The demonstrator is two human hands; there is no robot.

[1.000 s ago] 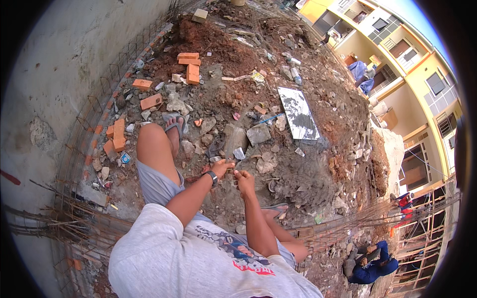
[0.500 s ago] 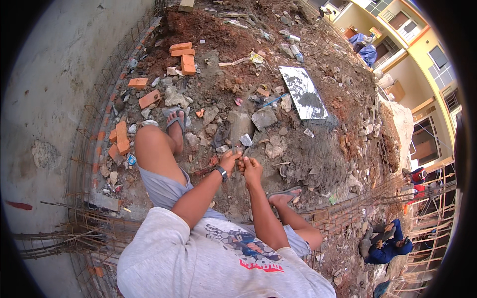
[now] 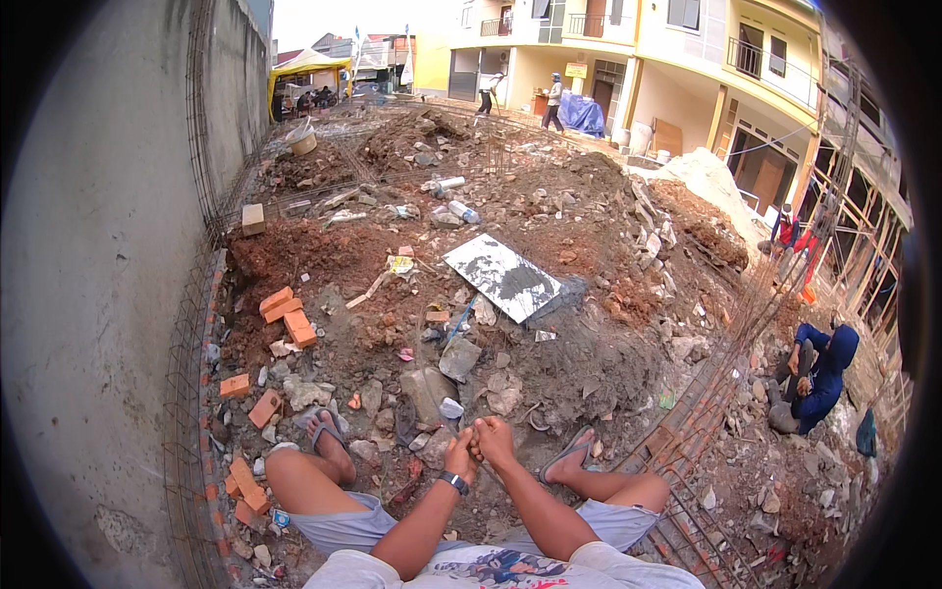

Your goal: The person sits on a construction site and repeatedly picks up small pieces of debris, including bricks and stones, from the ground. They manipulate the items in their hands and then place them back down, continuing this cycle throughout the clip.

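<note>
My left hand (image 3: 458,455), with a watch (image 3: 454,481) at its wrist, is closed and held out low between my knees. Right beside it, touching or nearly so, my right hand (image 3: 494,442) is closed as well, its fingers curled inward. Whatever they pinch is too thin or too hidden to name. Just beyond the hands lie a small whitish stone (image 3: 450,408) and a larger grey block (image 3: 428,395) set in the dirt. My sandalled feet rest on the rubble to either side.
Orange bricks (image 3: 299,328) lie left, near a concrete wall (image 3: 108,294) with a rebar cage along it. Ahead is a mortar-smeared white board (image 3: 503,277). More rebar (image 3: 702,422) runs along the right, where a person in blue (image 3: 826,378) sits. Other people stand near the yellow building (image 3: 677,98).
The view has tipped upward, bringing in the far ground, building and sky, so my hands appear lower in the picture. Both hands stay closed and close together.
</note>
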